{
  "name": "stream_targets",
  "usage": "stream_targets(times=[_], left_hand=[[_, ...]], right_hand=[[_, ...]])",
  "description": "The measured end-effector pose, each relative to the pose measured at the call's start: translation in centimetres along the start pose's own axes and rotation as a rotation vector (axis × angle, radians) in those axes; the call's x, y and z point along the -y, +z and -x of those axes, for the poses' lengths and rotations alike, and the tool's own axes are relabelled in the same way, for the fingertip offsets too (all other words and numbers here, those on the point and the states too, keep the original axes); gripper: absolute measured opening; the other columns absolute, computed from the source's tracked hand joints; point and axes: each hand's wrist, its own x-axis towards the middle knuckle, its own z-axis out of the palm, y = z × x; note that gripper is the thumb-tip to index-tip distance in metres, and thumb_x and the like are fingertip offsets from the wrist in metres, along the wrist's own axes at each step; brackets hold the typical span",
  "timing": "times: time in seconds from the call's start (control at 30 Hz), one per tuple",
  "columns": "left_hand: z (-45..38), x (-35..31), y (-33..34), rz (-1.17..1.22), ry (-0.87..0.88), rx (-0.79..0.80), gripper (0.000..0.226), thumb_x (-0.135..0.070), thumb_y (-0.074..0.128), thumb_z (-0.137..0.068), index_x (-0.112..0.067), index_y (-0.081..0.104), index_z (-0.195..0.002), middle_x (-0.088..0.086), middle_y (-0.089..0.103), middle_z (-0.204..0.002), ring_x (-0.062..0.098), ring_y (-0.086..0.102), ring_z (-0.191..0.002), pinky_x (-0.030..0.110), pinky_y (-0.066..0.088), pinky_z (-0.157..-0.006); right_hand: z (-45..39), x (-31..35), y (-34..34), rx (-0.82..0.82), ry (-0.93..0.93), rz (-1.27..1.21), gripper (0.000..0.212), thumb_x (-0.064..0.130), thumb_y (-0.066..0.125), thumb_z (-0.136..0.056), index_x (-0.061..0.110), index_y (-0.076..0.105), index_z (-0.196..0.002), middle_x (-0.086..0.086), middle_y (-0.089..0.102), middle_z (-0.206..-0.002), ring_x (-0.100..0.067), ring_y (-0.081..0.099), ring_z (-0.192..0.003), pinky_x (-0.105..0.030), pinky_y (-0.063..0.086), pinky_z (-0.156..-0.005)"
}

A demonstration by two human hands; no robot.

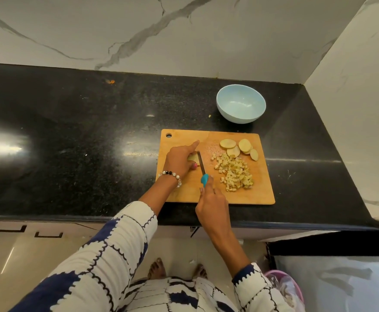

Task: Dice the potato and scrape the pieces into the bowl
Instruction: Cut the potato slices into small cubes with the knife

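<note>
- Left hand (180,162): on the left part of the cutting board (260,194), fingers curled over a potato piece (192,157) and pinning it flat; forefinger stretched toward the board's far edge. Advice: tuck that forefinger back with the others before the blade comes down.
- Potato piece: on the board's left half, mostly hidden under the left hand, touching the blade. Judged to be the piece now being cut.
- Knife (201,165): blade laid against the right side of the held piece, running front to back on the board; blue handle toward the board's near edge. Advice: keep cuts evenly spaced and the tip low.
- Right hand (211,200): at the board's near edge, grip closed round the knife handle, forefinger laid along its top.
- Diced pieces (234,173): a loose heap on the board's right half, just right of the blade. Advice: keep them clear of the cutting line.
- Slices (239,148): several uncut rounds overlapping at the board's far right; dicing judged roughly half done.
- Bowl (241,103): pale blue, nothing in it, on the tabletop (71,131) just beyond the board's far right edge.
</note>
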Motion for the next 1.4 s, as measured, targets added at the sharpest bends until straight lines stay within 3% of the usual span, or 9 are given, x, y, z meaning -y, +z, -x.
stream_targets(times=[0.57, 0.63, 0.7, 0.77, 0.83, 0.9, 0.97, 1.17, 1.4], left_hand=[[-0.2, 0.2, 0.7, -0.031, -0.026, -0.049, 0.069, -0.025, 0.074, -0.077, -0.026, 0.042, -0.139, -0.002, 0.068, -0.114, 0.019, 0.054, -0.102, 0.028, 0.044, -0.087], [-0.2, 0.2, 0.8, -0.018, -0.026, -0.056, 0.069, -0.025, 0.074, -0.077, -0.025, 0.042, -0.138, -0.001, 0.068, -0.113, 0.020, 0.055, -0.101, 0.028, 0.044, -0.088], [-0.2, 0.3, 0.8, -0.014, -0.033, -0.066, 0.069, -0.026, 0.074, -0.077, -0.025, 0.042, -0.138, -0.001, 0.068, -0.113, 0.020, 0.055, -0.102, 0.029, 0.045, -0.089], [-0.2, 0.3, 0.7, -0.016, -0.041, -0.065, 0.070, -0.027, 0.075, -0.076, -0.026, 0.043, -0.138, 0.000, 0.068, -0.113, 0.019, 0.056, -0.102, 0.030, 0.046, -0.090], [-0.3, 0.2, 0.6, -0.008, -0.044, -0.058, 0.070, -0.026, 0.076, -0.075, -0.025, 0.044, -0.137, 0.001, 0.069, -0.111, 0.019, 0.058, -0.101, 0.031, 0.047, -0.091], [-0.3, 0.0, 0.5, 0.001, -0.049, -0.054, 0.070, -0.025, 0.076, -0.074, -0.025, 0.044, -0.137, 0.001, 0.069, -0.111, 0.019, 0.060, -0.102, 0.032, 0.047, -0.092], [-0.3, -0.1, 0.4, 0.000, -0.057, -0.049, 0.071, -0.025, 0.076, -0.074, -0.025, 0.044, -0.137, 0.001, 0.069, -0.112, 0.019, 0.060, -0.102, 0.032, 0.047, -0.092], [-0.2, -0.1, 0.4, 0.051, -0.079, -0.047, 0.072, -0.023, 0.079, -0.071, -0.024, 0.047, -0.135, 0.002, 0.069, -0.111, 0.017, 0.062, -0.103, 0.032, 0.048, -0.094], [-0.1, -0.4, 0.2, 0.074, -0.093, -0.045, 0.071, -0.021, 0.078, -0.072, -0.023, 0.047, -0.135, 0.004, 0.068, -0.112, 0.018, 0.061, -0.106, 0.034, 0.048, -0.095]], right_hand=[[0.4, 0.6, -0.8, 0.147, -0.020, 0.197, 0.063, 0.015, 0.034, -0.099, 0.001, -0.001, -0.149, -0.018, 0.052, -0.115, -0.028, 0.058, -0.089, -0.028, 0.033, -0.065], [2.5, -0.2, -0.5, 0.104, -0.047, 0.250, 0.070, 0.010, 0.055, -0.090, -0.007, 0.016, -0.146, -0.018, 0.057, -0.097, -0.025, 0.059, -0.066, -0.027, 0.031, -0.053], [4.3, -0.7, -0.1, 0.052, -0.084, 0.305, 0.073, 0.007, 0.080, -0.068, -0.011, 0.046, -0.130, -0.012, 0.055, -0.067, -0.016, 0.044, -0.037, -0.020, 0.020, -0.041], [4.9, -1.2, 0.5, -0.027, -0.099, 0.291, 0.070, 0.007, 0.084, -0.062, -0.010, 0.055, -0.123, -0.008, 0.051, -0.059, -0.013, 0.034, -0.032, -0.018, 0.013, -0.038], [4.5, -0.7, 0.0, 0.012, -0.081, 0.242, 0.069, 0.008, 0.078, -0.071, -0.010, 0.047, -0.130, -0.012, 0.056, -0.067, -0.013, 0.029, -0.038, -0.018, 0.012, -0.039], [3.6, -0.2, -0.4, 0.073, -0.021, 0.180, 0.067, 0.011, 0.054, -0.091, -0.005, 0.019, -0.145, -0.022, 0.059, -0.100, -0.020, 0.044, -0.055, -0.025, 0.029, -0.049], [3.3, -0.4, -0.8, 0.124, -0.017, 0.123, 0.062, 0.016, 0.032, -0.099, 0.004, -0.003, -0.149, -0.020, 0.049, -0.123, -0.028, 0.056, -0.082, -0.030, 0.033, -0.064], [1.6, -0.3, -1.5, 0.008, 0.071, 0.031, 0.057, 0.022, 0.030, -0.101, 0.006, 0.006, -0.150, -0.020, 0.053, -0.118, -0.029, 0.057, -0.087, -0.035, 0.044, -0.069], [0.2, 0.1, -0.2, 0.065, 0.023, 0.041, 0.055, 0.027, 0.026, -0.103, 0.009, 0.006, -0.150, -0.014, 0.056, -0.108, -0.020, 0.052, -0.081, -0.028, 0.035, -0.064]])
